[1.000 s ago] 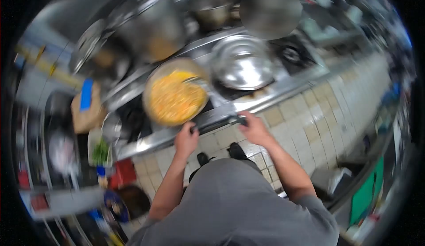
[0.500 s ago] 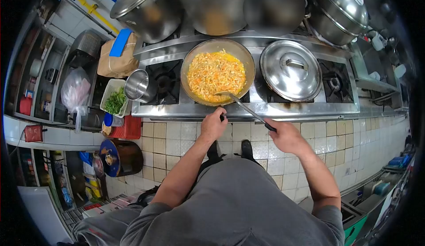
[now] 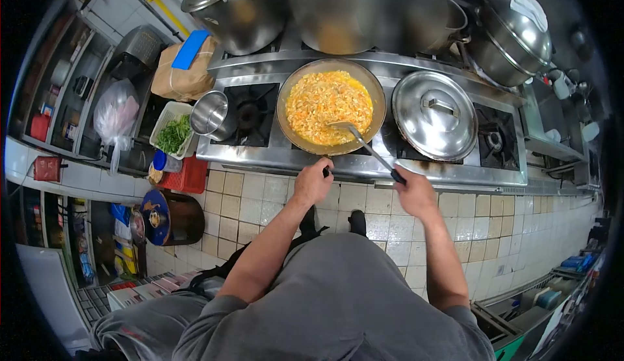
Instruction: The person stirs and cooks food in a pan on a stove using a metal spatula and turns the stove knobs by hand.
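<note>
A wide frying pan (image 3: pixel 282 111) sits on the stove, filled with an orange-yellow mix of small chopped pieces (image 3: pixel 328 101). At the pan's near edge my left hand (image 3: pixel 312 184) is closed around the dark pan handle (image 3: pixel 327 170). My right hand (image 3: pixel 416 195) grips the black end of a long metal spatula (image 3: pixel 373 152). The spatula slants up and left over the pan's rim, with its head resting in the food near the right front. To the right of the pan lies a large steel lid (image 3: pixel 426 127), its loop handle upward.
Tall steel pots (image 3: pixel 250 20) line the back of the stove (image 3: pixel 273 166). An empty steel pot (image 3: pixel 211 117) stands left of a burner, beside a white basket of chopped greens (image 3: pixel 172 135). A red crate (image 3: pixel 188 176) and a brown paper package (image 3: pixel 185 75) are further left.
The spatula head has moved from the pan's front edge further into the food, toward the right. My right hand has shifted slightly. The view has turned a little; my left hand keeps its hold.
</note>
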### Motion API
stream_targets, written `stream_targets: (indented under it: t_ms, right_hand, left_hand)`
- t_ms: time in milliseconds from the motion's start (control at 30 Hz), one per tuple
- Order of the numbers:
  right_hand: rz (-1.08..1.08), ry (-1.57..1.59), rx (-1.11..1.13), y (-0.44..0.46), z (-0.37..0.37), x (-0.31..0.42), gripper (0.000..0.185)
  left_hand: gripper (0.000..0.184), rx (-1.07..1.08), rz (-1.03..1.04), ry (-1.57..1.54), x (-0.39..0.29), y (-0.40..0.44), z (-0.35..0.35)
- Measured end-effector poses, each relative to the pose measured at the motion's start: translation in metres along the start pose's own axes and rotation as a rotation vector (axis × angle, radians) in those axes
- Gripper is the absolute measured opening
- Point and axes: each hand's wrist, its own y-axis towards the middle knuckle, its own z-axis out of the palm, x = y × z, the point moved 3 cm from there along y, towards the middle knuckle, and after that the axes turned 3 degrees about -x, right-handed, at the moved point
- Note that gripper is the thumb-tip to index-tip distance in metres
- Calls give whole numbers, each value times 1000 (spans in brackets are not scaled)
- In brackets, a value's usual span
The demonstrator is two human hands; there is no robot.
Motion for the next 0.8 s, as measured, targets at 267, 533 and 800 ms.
stream_targets:
  t_ms: [267, 533, 800]
  right_hand:
    - [37, 412, -165, -20, -26, -33, 51]
    - [139, 405, -148, -18, -6, -23, 51]
    - [131, 417, -119, -20, -2, -27, 51]
  left_hand:
    - [26, -15, -10, 6, 6, 0, -6]
    - [27, 6, -26, -3, 6, 2, -5]
    - [26, -7, -23, 9, 12, 4, 1]
